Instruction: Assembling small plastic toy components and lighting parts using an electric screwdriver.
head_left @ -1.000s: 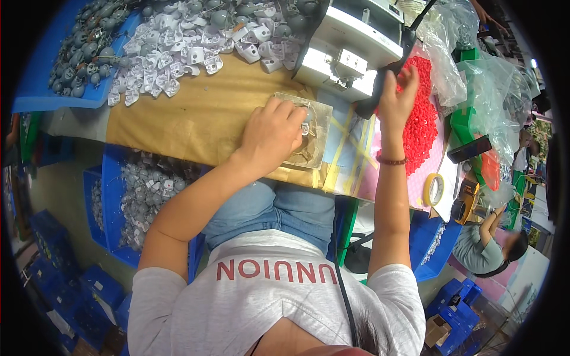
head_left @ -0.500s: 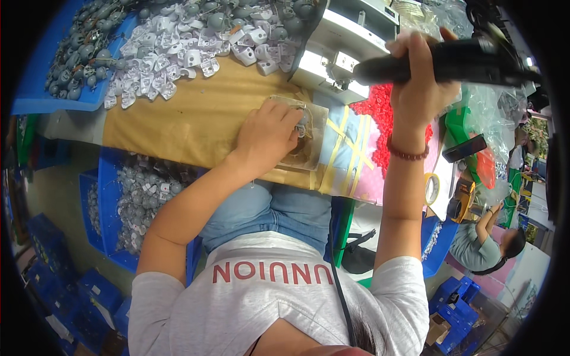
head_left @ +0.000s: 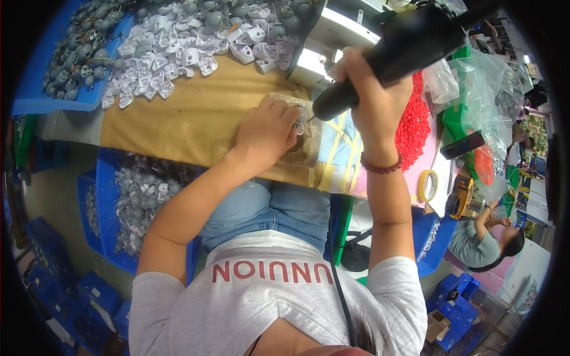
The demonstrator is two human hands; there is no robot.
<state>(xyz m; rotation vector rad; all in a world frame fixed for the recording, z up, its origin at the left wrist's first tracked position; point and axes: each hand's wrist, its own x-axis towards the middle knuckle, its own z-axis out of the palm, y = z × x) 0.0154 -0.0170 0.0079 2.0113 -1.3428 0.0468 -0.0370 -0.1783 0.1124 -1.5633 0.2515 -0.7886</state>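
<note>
Screwdriver (head_left: 409,47), black, thick-bodied, thin-tipped, gripped in right hand (head_left: 380,101), left hand (head_left: 267,127) at grey part (head_left: 303,112), grip unclear

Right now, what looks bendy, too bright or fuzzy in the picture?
Head view: straight edges bend toward the outside; head view: the white machine has washed-out patches; head view: the black tool in the right hand looks slightly soft.

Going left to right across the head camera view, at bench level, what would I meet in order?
Top-left blue bin, left hand, right hand, yellow tape roll, dark phone.
</note>
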